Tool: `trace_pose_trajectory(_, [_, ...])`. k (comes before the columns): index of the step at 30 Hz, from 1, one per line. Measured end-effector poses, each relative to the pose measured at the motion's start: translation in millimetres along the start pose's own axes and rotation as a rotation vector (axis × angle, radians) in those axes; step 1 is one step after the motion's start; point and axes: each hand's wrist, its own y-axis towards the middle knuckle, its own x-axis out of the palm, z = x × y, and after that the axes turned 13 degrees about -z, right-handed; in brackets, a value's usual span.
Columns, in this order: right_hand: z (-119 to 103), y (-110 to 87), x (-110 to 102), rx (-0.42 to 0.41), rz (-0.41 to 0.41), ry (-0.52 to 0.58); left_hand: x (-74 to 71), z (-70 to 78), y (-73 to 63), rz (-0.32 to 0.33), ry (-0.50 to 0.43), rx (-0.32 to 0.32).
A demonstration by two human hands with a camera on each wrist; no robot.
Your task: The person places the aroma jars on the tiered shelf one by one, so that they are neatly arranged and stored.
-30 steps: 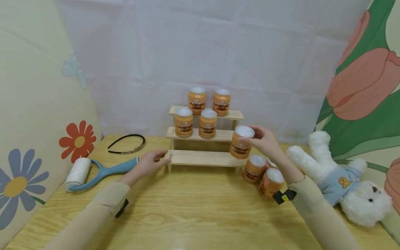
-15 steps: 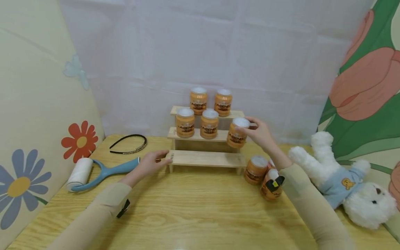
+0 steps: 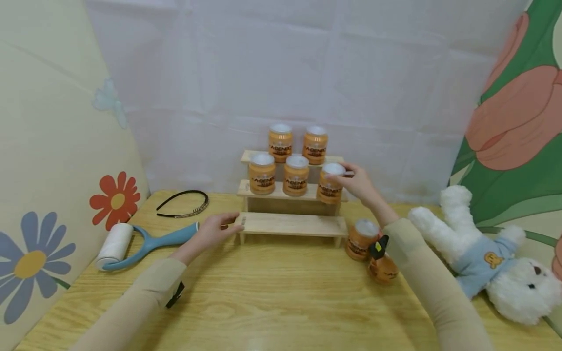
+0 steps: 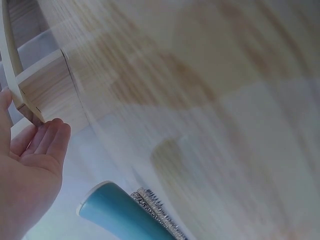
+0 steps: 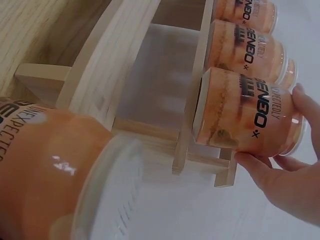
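A three-tier wooden display stand (image 3: 290, 224) stands on the table. My right hand (image 3: 357, 184) grips an orange can with a white lid (image 3: 329, 187) by its upper part, thumb and fingers on opposite sides, at the right end of the middle tier. In the right wrist view the can (image 5: 240, 112) stands upright at the board's edge, beside a similar one (image 5: 240, 50). Two more cans (image 3: 262, 175) share that tier, and two (image 3: 281, 144) stand on the top tier. My left hand (image 3: 215, 231) pinches the left end of the bottom tier; in the left wrist view its fingers (image 4: 52, 137) meet the board's corner.
Right of the stand, orange cans (image 3: 362, 239) sit on the table, partly behind my right sleeve. A white plush toy in blue (image 3: 483, 258) lies at the right. On the left are a blue-handled lint roller (image 3: 149, 243) and a black headband (image 3: 186, 209).
My right hand has carried the orange can up and leftward from in front of the stand to the right end of the middle tier. The left hand keeps its place at the stand.
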Motion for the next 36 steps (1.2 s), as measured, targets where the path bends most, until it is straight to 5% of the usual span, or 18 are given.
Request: trace_pose_trajectory(36, [7.0,16.4,3.3,-0.06,-0.003,-0.01,0.3,3.2,-1.5,0.0,0.007,-0.013])
